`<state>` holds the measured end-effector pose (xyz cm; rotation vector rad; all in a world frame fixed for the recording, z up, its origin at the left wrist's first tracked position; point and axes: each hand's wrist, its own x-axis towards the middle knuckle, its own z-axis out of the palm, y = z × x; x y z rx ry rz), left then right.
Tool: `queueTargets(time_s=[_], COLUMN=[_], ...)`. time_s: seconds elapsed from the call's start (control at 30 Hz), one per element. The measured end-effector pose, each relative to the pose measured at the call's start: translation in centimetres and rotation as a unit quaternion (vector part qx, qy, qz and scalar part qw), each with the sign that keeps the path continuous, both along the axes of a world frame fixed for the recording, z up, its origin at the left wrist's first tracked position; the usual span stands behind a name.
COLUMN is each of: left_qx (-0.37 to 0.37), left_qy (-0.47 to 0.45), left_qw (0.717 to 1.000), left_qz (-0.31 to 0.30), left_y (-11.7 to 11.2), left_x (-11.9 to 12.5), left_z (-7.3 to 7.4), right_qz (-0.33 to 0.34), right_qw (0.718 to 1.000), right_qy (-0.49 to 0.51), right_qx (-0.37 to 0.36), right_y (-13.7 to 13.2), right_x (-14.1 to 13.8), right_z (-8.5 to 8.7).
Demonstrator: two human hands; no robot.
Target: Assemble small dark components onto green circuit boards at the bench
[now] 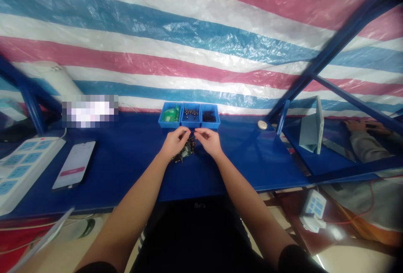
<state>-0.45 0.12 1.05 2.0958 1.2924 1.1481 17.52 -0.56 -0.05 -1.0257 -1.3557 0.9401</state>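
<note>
Both hands are raised close together over the blue table [126, 168], just in front of three small blue bins. My left hand [176, 142] is pinched at thumb and forefinger; whatever lies between the fingertips is too small to make out. Facing it, my right hand [209, 140] makes a similar pinch, its contents also too small to name. Between and below the hands lies a pile of small dark and brassy parts [185, 152]. The left bin [170, 124] holds green plastic, the middle bin [190, 124] small metallic parts, the right bin [210, 125] black pieces.
A phone [74, 166] and a white power strip [30, 161] lie at the left. A round pale object [262, 125] sits at the right, near the blue frame post [283, 116]. Beyond stand a tablet in a case [319, 126] and another person's hands [367, 126].
</note>
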Motion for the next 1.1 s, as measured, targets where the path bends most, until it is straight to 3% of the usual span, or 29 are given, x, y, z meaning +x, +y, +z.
queueTargets(time_s=[0.5, 0.77, 1.1], left_qx=[0.006, -0.009, -0.020], left_qy=[0.005, -0.037, -0.009], left_qw=[1.000, 0.999, 1.000], left_qz=[-0.003, -0.010, -0.005], left_y=[0.17, 0.10, -0.16], left_x=[-0.06, 0.14, 0.03], left_z=[0.06, 0.03, 0.50], right_qz=[0.004, -0.007, 0.004], right_qw=[1.000, 0.999, 1.000], right_qy=[0.012, 0.035, 0.018], right_qx=[0.005, -0.009, 0.017], right_y=[-0.10, -0.06, 0.04], right_x=[-0.16, -0.09, 0.05], right_z=[0.08, 0.27, -0.09])
